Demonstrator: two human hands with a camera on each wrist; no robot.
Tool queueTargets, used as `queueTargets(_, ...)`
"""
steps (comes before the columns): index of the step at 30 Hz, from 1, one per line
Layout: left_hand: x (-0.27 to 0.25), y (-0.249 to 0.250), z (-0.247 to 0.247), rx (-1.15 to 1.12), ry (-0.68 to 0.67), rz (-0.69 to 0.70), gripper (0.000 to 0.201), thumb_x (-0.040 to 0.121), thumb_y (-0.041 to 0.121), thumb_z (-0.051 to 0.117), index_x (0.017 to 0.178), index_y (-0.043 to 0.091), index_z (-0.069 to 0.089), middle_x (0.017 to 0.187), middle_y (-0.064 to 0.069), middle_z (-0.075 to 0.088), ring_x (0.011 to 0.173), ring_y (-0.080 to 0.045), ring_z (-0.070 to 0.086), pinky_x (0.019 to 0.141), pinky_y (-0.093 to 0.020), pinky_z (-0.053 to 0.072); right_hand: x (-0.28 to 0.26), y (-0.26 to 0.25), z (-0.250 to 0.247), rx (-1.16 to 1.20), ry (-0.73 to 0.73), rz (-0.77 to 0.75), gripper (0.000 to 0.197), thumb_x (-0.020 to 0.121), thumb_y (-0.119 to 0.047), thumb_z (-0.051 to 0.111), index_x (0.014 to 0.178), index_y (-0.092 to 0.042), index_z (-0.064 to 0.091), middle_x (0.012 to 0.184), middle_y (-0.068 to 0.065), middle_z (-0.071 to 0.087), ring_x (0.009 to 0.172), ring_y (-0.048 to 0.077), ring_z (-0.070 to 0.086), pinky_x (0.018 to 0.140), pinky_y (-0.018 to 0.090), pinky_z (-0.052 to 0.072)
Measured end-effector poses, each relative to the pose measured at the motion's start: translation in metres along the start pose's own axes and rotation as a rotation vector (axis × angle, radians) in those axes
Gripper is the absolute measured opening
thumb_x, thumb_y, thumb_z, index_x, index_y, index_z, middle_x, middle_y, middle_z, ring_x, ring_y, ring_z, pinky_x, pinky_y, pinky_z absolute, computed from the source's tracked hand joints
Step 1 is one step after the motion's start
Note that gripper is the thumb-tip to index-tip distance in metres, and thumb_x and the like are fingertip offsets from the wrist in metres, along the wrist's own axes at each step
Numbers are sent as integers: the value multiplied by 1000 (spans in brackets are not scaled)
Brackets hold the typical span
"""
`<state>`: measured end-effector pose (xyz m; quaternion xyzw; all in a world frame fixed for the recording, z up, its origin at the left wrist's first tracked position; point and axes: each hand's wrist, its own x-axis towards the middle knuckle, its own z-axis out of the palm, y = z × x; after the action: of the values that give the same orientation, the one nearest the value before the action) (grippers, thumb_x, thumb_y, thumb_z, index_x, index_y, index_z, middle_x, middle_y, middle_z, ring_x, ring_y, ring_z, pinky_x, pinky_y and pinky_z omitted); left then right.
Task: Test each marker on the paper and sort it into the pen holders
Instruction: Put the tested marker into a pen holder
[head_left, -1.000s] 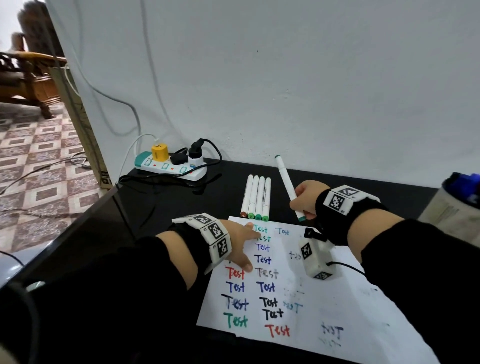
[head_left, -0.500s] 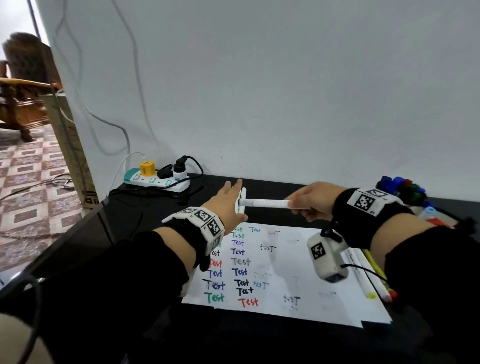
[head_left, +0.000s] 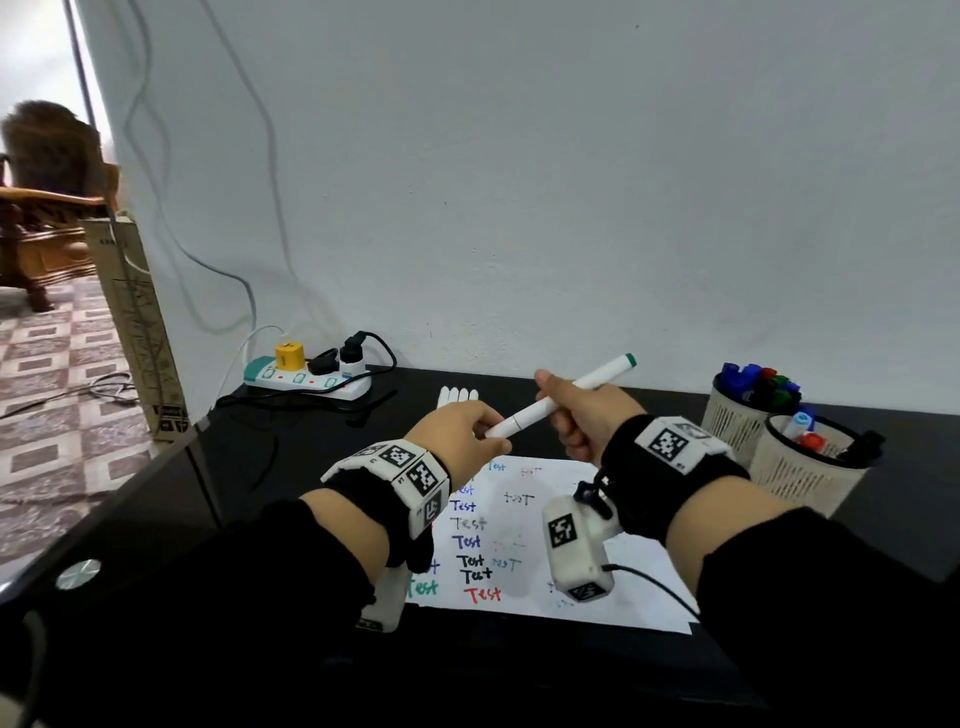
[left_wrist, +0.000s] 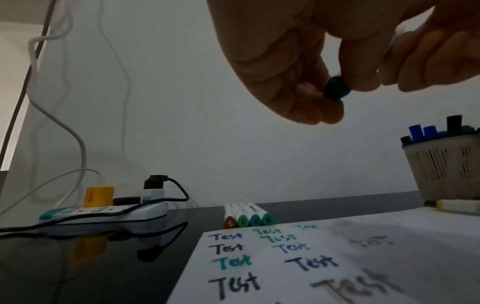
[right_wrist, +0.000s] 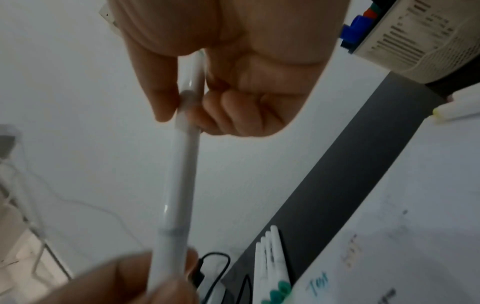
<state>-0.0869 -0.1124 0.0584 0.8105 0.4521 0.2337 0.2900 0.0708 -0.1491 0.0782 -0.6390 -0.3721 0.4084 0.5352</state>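
Marker in hand: a white marker (head_left: 563, 401) with a green end cap is held in the air above the far edge of the paper, tilted, its green end raised toward the right and the wall, its plain white end lower toward the left.
Right hand: the right hand (head_left: 582, 415) grips the marker's middle, thumb on one side of the barrel and curled fingers (right_wrist: 233, 115) on the other; the wrist is raised off the table, back of the hand upward.
Left hand: the left hand (head_left: 454, 431) pinches the marker's lower left end between thumb and fingertips; the left wrist view shows a green end face (left_wrist: 337, 88) peeping from between those fingertips. The forearm reaches forward over the paper's left part.
Paper: a white sheet (head_left: 639, 582) lies on the near middle of the table, covered with the word "Test" written in several colours.
Spare markers: four white markers (left_wrist: 248, 216) lie side by side just past the paper's far left corner, coloured ends toward the paper, one brown and three green.
Pen holders: two pale slotted pen holders stand toward the table's right edge; the far holder (head_left: 737, 423) is full of blue, green and red caps, the near holder (head_left: 800, 473) has a few markers.
Table: black glossy table (head_left: 291, 467) set against a white wall.
Power strip: a white power strip (head_left: 306, 379) with several plugs sits at the far left corner.
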Motion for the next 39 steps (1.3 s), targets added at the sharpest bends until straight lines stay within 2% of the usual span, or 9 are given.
queueTargets(7,-4,4,-10,-50,22,-27,17,88,31,62,103,23,64,74,8,56,56,-4,45,51,-16,36,0,0,18,117,14,-28,29,91,-22,57,67,-10,47,38,0,38,31,10,25,36,14,19)
queueTargets(14,-5,1,-11,-24,-37,-33,10,89,34,61,95,27,61,70,8,54,54,-4,44,50,-17,34,-8,0,21,3,-26,8,39,86,-38,66,60,-16,47,45,-1,41,34,9,27,35,15,20)
queueTargets(17,-5,3,-10,-49,-47,-30,9,90,34,59,89,25,60,67,8,54,54,-5,44,49,-17,34,-7,2,24,-8,-42,40,37,88,-31,64,60,-13,48,44,0,41,32,8,26,33,15,20)
queueTargets(24,0,6,-14,-173,-170,-26,27,94,25,54,67,20,56,64,6,58,60,-4,55,72,-21,48,2,7,24,116,-52,-42,32,90,-11,56,60,-11,42,36,4,37,32,13,23,36,15,16)
queueTargets(28,0,6,-13,-208,-189,-47,21,93,24,55,72,21,59,66,7,58,60,-4,54,69,-17,47,3,12,23,106,-52,-29,35,89,-13,56,59,-14,39,37,3,37,32,12,24,35,15,18)
queueTargets(31,0,-3,-12,-42,-125,-48,12,90,29,59,94,22,68,76,4,60,67,-8,53,70,-21,44,6,14,19,131,27,23,30,89,-14,54,62,-13,42,38,0,34,30,10,22,33,14,17)
queueTargets(33,0,-12,-13,0,-107,-85,21,89,31,60,107,23,67,85,2,62,78,-11,56,77,-24,46,10,15,11,191,51,38,29,91,-15,53,64,-11,43,38,-1,32,29,8,20,33,13,16)
queueTargets(36,2,-25,-15,-98,-67,-151,25,90,30,60,111,17,66,89,-1,66,84,-14,60,85,-29,49,16,21,4,193,53,22,32,93,-17,55,64,-13,41,38,-1,33,29,7,20,32,13,16)
queueTargets(39,6,-30,-15,-80,-36,-156,24,92,30,56,110,17,65,82,1,62,81,-14,57,74,-25,48,21,29,8,164,88,31,32,92,-22,59,64,-15,44,41,-1,35,28,7,23,32,13,18)
